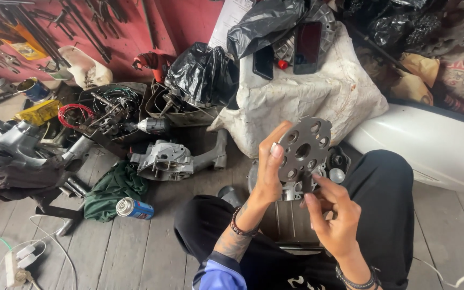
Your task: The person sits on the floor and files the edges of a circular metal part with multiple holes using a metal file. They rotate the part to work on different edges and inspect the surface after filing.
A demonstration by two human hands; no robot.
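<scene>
A round grey metal plate (303, 150) with several holes is held upright in front of me. My left hand (268, 172) grips its left edge, thumb along the rim. My right hand (335, 212) touches its lower right edge with the fingertips. Beneath the plate, between my knees, sits a grey engine casing (288, 217) partly hidden by both hands. My legs in black trousers flank it on the wooden floor.
A spray can (134, 208) and a green rag (113, 189) lie at left. Engine parts (163, 160), a cordless drill (151, 125) and black bags (201, 72) crowd the back. A white sack (307, 94) carries a phone (307, 47). A white panel (436, 147) lies at right.
</scene>
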